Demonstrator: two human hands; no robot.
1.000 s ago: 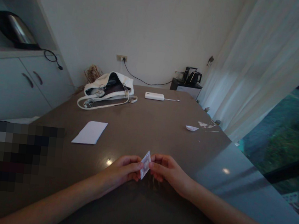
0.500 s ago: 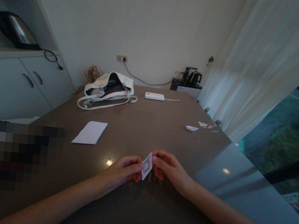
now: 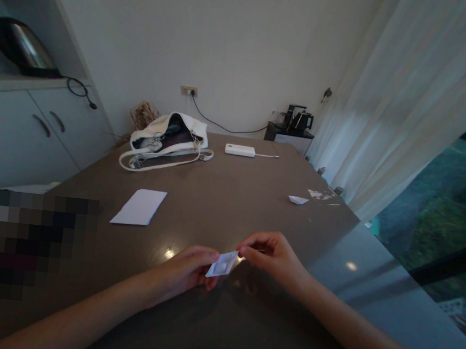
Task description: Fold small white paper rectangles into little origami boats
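Observation:
A small folded piece of white paper (image 3: pixel 222 264) is between my hands, above the near part of the brown table (image 3: pixel 221 206). My left hand (image 3: pixel 192 264) pinches its left side, thumb on top and fingers beneath. At its upper right corner, the thumb and fingertips of my right hand (image 3: pixel 272 253) close on the paper. To the left lies a stack of white paper sheets (image 3: pixel 140 207). A small folded paper boat (image 3: pixel 298 200) rests farther off on the right.
A white handbag (image 3: pixel 170 140) with a looped strap lies at the far left of the table. Beside it is a white power bank (image 3: pixel 239 150) with a short cable. A coffee maker (image 3: pixel 299 119) stands beyond the table, and a curtain (image 3: pixel 361 99) hangs on the right.
The folded paper has turned from nearly upright to a flatter tilt and shifted slightly left. My right hand has moved from its side to its upper right corner.

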